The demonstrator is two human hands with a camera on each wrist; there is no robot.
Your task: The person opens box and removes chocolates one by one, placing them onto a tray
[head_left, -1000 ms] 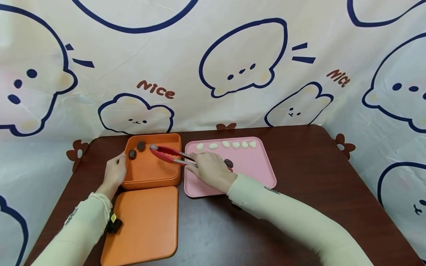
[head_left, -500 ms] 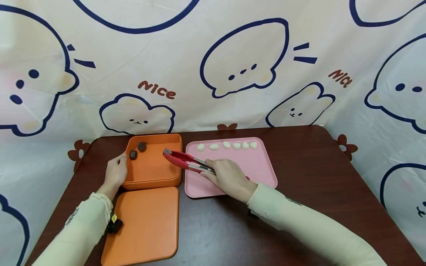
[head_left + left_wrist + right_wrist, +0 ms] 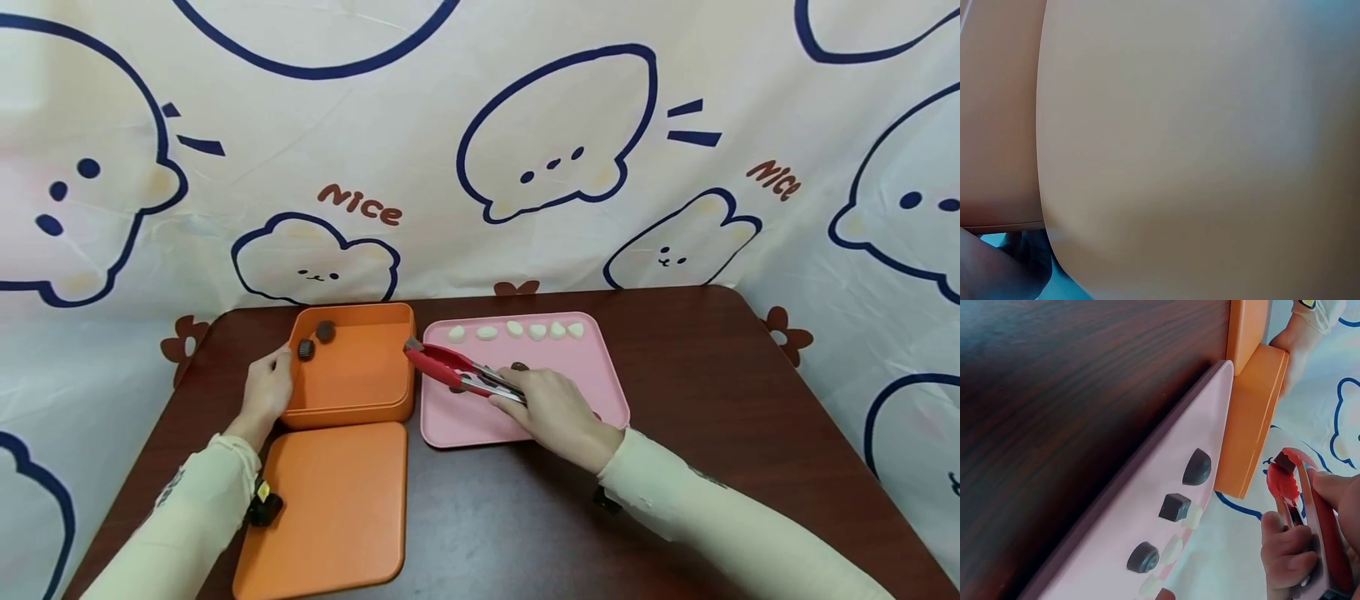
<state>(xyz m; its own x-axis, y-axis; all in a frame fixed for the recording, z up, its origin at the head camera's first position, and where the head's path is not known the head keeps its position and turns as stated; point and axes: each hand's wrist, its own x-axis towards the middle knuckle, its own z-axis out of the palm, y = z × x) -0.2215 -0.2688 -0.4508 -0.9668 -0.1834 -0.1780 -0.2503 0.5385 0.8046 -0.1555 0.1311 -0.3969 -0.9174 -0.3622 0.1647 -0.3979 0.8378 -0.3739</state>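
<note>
My right hand (image 3: 558, 417) grips red-tipped metal tongs (image 3: 457, 371) above the left part of the pink tray (image 3: 442, 429). In the right wrist view a small dark brown piece (image 3: 1284, 462) shows between the tongs' tips. Dark chocolate-like pieces lie on the tray, among them a rounded one (image 3: 1197, 467), a square one (image 3: 1175, 507) and a swirled one (image 3: 1143, 557). My left hand (image 3: 268, 390) holds the left wall of the orange box (image 3: 352, 414), thumb near its rim. Inside the box, a ridged dark piece (image 3: 306, 349) and a round one (image 3: 326, 332) sit toward the back left.
Several small white pieces (image 3: 487, 332) form a row along the tray's far edge. An orange lid (image 3: 330, 508) lies flat before the box. All stand on a dark brown wooden table (image 3: 675, 358), with a cartoon-printed cloth (image 3: 420, 125) behind and at both sides.
My right hand has drawn the tongs rightward, from over the box to over the tray's left side. The left hand stays on the box, whose two pieces have not moved.
</note>
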